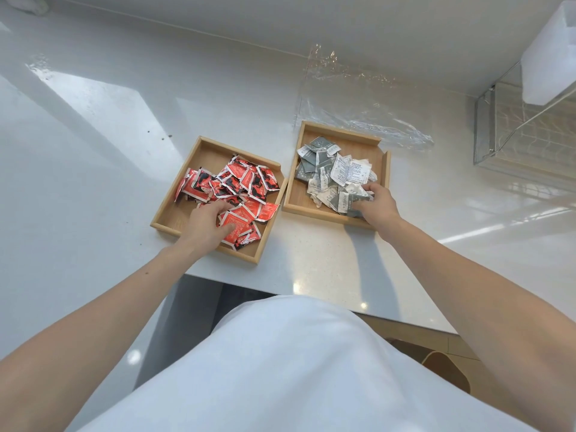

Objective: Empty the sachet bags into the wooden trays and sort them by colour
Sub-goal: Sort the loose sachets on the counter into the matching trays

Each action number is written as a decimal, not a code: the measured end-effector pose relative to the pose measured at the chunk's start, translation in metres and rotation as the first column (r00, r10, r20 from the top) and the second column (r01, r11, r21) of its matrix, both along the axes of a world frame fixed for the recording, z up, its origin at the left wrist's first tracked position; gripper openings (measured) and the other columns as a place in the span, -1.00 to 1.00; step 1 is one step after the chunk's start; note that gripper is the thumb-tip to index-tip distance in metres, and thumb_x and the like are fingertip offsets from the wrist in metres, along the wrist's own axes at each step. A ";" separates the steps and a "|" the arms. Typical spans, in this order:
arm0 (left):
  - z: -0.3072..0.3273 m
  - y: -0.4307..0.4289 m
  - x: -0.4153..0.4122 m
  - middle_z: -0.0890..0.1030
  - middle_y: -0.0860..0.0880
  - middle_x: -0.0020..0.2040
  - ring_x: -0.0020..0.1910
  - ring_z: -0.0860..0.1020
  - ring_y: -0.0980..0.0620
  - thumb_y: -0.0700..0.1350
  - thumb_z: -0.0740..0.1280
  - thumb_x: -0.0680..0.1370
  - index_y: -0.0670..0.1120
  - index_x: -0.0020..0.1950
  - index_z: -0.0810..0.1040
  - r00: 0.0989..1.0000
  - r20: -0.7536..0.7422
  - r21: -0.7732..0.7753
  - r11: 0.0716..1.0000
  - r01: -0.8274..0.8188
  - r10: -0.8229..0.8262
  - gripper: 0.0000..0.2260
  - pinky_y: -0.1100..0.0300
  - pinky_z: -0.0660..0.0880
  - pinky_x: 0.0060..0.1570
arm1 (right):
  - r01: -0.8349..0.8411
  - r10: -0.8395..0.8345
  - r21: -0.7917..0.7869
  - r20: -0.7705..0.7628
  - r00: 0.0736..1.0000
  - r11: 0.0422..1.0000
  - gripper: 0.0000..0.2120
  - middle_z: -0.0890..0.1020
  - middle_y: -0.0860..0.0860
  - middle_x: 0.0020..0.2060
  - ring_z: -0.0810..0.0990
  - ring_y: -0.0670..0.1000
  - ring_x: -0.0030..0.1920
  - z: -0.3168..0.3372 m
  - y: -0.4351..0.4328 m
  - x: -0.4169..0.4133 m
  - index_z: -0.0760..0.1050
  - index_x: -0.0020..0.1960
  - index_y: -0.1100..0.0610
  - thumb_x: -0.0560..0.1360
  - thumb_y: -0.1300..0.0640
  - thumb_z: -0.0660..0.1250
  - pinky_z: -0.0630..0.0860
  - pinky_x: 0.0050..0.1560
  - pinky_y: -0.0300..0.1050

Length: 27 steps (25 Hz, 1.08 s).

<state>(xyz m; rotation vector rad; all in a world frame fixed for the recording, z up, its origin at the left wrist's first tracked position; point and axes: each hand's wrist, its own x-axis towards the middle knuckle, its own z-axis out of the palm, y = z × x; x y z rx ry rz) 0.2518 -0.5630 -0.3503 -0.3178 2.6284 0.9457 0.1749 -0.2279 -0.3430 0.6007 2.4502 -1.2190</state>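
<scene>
Now both hands are down in the trays. Under the left hand (207,226) is the left tray (208,154), made of wood, and the red sachets (237,182) are piled in it. The left hand's fingers lie fairly straight on top of the red pile. They touch it and do not grab.

Just beside that hand, toward the other one, sits the right tray (339,131). The grey and white sachets (333,176) are heaped in it. The right hand (378,202) has its fingers curled down into the near corner of this heap, and it looks like it is gripping a few.

Past the right hand's fingertips, a clear bag (367,113) lies flat on the white counter (93,151). It looks empty. Farther out on the right hand's side stands a wire rack (523,132).

No red shows in the grey tray and no grey in the red one, so the sorting looks almost done.

The sachets look light, thin and crinkly. They probably slide over each other easily. It seems best to pinch one by its flat sealed edge, or scoop a bunch with bent fingers. The bag is floppy and slippery, so hold it by a corner.
</scene>
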 end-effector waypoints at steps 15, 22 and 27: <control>-0.011 0.011 0.011 0.44 -0.10 0.27 0.30 0.36 -0.09 -0.05 0.45 0.50 -0.07 0.39 0.44 0.983 -0.165 -0.155 0.986 0.054 -0.079 -0.52 -0.05 0.44 0.24 | -0.206 0.225 0.217 -0.066 0.972 0.954 -0.64 0.58 0.12 0.19 0.55 0.08 0.12 -0.007 0.008 0.003 0.42 0.28 0.20 0.50 0.25 0.35 0.40 0.01 -0.18; 0.010 0.034 -0.020 0.53 -0.01 0.17 0.12 0.48 0.07 -0.07 0.34 0.56 -0.08 0.26 0.52 0.923 -0.370 -0.066 0.993 0.093 -0.111 -0.72 0.11 0.49 0.08 | -0.116 0.163 0.243 -0.186 0.969 0.963 -0.57 0.56 0.06 0.12 0.53 0.06 0.13 -0.002 0.021 -0.003 0.43 0.28 0.14 0.44 0.12 0.37 0.50 0.12 -0.03; 0.030 0.075 -0.080 0.53 0.05 0.11 -0.03 0.51 0.14 -0.07 0.32 0.56 -0.05 0.22 0.53 0.886 -0.424 0.004 0.978 0.210 -0.189 -0.76 0.09 0.52 0.00 | -0.023 0.081 0.208 -0.275 0.958 0.978 -0.56 0.54 0.05 0.11 0.52 0.04 0.12 0.010 0.036 -0.024 0.41 0.29 0.14 0.44 0.07 0.36 0.48 0.11 -0.04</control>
